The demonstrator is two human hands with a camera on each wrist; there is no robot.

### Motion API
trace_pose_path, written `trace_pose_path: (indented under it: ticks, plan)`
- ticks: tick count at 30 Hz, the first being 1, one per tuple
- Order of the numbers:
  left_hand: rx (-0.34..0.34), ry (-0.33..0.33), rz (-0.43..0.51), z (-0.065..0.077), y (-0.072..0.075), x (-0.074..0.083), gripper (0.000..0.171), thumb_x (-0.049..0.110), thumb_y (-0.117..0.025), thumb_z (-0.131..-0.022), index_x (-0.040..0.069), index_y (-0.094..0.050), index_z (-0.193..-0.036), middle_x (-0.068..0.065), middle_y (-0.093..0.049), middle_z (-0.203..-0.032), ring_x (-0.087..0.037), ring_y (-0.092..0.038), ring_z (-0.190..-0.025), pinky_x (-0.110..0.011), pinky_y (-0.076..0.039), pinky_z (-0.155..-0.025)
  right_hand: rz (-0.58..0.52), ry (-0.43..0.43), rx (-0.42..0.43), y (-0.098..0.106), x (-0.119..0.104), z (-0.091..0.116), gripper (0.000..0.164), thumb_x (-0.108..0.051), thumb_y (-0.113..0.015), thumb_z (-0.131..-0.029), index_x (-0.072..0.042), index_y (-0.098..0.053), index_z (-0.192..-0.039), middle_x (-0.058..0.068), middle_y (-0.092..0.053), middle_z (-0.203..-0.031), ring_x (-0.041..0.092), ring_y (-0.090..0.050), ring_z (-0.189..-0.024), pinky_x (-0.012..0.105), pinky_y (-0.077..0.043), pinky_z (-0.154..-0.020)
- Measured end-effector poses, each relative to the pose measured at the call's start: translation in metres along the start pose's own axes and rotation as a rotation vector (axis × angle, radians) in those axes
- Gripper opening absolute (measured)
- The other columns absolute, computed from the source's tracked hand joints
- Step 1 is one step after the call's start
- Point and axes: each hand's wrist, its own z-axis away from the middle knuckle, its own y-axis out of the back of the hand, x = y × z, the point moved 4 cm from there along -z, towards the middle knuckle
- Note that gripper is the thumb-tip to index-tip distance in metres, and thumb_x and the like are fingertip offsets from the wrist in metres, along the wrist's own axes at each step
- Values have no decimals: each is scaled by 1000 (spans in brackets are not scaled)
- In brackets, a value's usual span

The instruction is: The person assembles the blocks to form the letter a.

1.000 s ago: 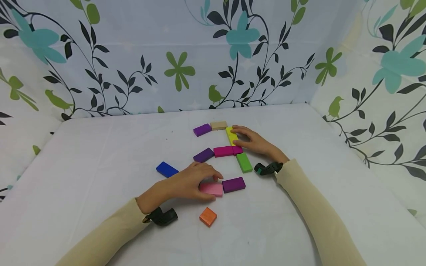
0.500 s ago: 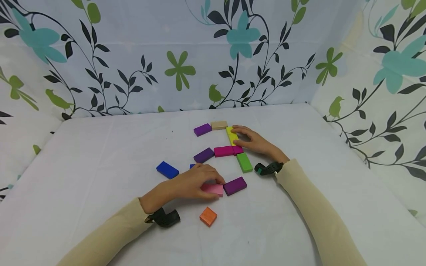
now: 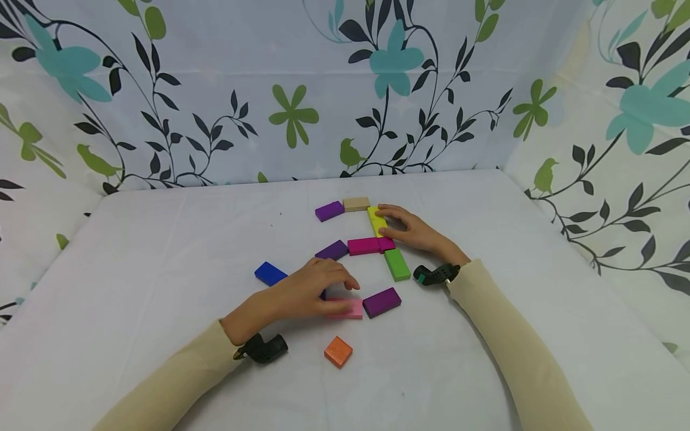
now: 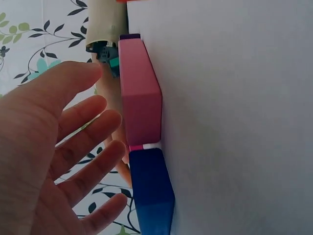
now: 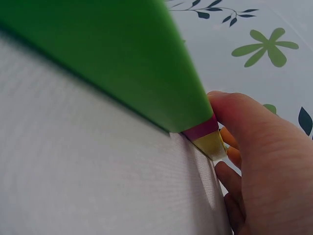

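My left hand [image 3: 308, 290] hovers over a pink block [image 3: 345, 309], its fingers spread and loosely bent. In the left wrist view, the fingers stand apart from the pink block [image 4: 141, 93] and from a blue block [image 4: 152, 183] in line with it. My right hand [image 3: 412, 228] holds a yellow block [image 3: 375, 220] between thumb and fingers at its two ends. In the right wrist view the thumb lies close to a magenta block [image 5: 201, 129], with the yellow block [image 5: 211, 145] behind it. A purple block [image 3: 381, 302] sits at the pink block's right end.
More blocks lie around: green [image 3: 397, 264], magenta [image 3: 363, 246], purple [image 3: 332, 249], tan [image 3: 356, 204], another purple [image 3: 329, 211], and blue [image 3: 270, 273] on the left. An orange block [image 3: 338, 351] sits apart near the front. Patterned cloth [image 3: 215, 72] hangs behind the white table [image 3: 205, 239].
My left hand's grip on the pink block has loosened, with the hand rising slightly. The purple block beside it has turned and shifted a little right. My right hand stays in place.
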Motion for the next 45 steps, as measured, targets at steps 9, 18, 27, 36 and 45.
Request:
trace_pose_path:
  ticks: [9,18,27,36,45]
  plan:
    - [19,15,6,6,5,-5,25,26,-68,-92,13,-69,-112,3,-64,-111,-17,-53,-114,-48,-37,-103,-9,-4,-22,5,-45,16,49,-11,-58,-98,7,-43,-141,22,-27,-156,38,-18,-146,56,-14,-117]
    - [69,38,-39,23,19,-11,27,24,-69,-91,11,-68,-115,2,-65,-113,-19,-55,-114,-49,-40,-102,-1,-10,-27,5,-45,15,50,-13,-58,-98,5,-43,-142,19,-27,-157,36,-17,-147,54,-14,-117]
    - [95,97,-35,43,34,-29,26,22,-71,-89,12,-69,-113,1,-65,-113,-20,-55,-113,-51,-41,-100,-5,-5,-32,6,-43,16,50,-12,-58,-98,6,-42,-142,21,-26,-157,37,-16,-147,54,-14,-117]
    - [57,196,21,62,43,-57,29,26,-73,-88,13,-69,-114,0,-64,-112,-22,-55,-111,-50,-44,-97,-15,-2,-32,3,-43,16,50,-12,-58,-98,6,-42,-142,21,-26,-157,36,-17,-147,54,-14,-117]
    - [29,227,78,75,43,-85,45,34,-82,-78,13,-68,-114,-3,-63,-116,-26,-53,-113,-50,-46,-93,11,-7,-29,5,-44,16,50,-12,-57,-98,6,-42,-142,21,-26,-156,37,-17,-147,55,-14,-117]
